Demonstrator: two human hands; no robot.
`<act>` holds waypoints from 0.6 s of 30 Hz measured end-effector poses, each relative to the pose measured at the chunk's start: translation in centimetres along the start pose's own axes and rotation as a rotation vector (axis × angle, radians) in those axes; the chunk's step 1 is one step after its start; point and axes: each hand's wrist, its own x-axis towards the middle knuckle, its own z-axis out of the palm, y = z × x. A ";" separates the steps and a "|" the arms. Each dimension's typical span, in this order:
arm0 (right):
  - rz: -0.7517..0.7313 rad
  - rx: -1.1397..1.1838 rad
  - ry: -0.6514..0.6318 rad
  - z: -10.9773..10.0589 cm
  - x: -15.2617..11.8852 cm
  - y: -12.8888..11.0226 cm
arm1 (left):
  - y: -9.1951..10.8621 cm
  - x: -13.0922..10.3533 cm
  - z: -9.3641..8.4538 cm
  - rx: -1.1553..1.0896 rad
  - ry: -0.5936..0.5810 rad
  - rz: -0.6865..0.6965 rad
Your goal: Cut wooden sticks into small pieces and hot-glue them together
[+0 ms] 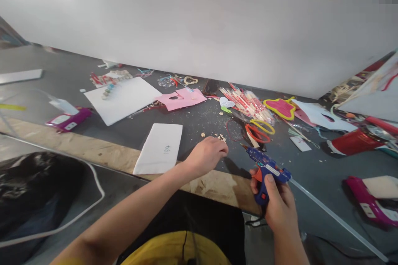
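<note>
My left hand (207,154) is closed, its fingers pressed together low over the dark table, beside small pale crumbs (221,137). Anything between those fingertips is too small to make out. My right hand (278,198) is wrapped round the handle of a blue glue gun (269,169) with an orange trigger. The gun's nozzle points up and left, towards my left hand but apart from it. A long clear glue stick (336,215) runs out of its back. To the left of my left hand lies a white board (161,148) with handwriting on it.
Scissors with orange and yellow handles (259,131) lie beyond the gun. Behind are packed red-and-white sticks (248,103), pink paper (182,98) and a white sheet (124,99). A red can (354,138) and a purple power strip (368,203) are at right, another purple strip (70,120) at left.
</note>
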 end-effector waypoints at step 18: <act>0.066 -0.071 -0.273 4.2 -5.4 -1.5 | -0.3 -6.1 -1.0 -1.314 0.256 -0.428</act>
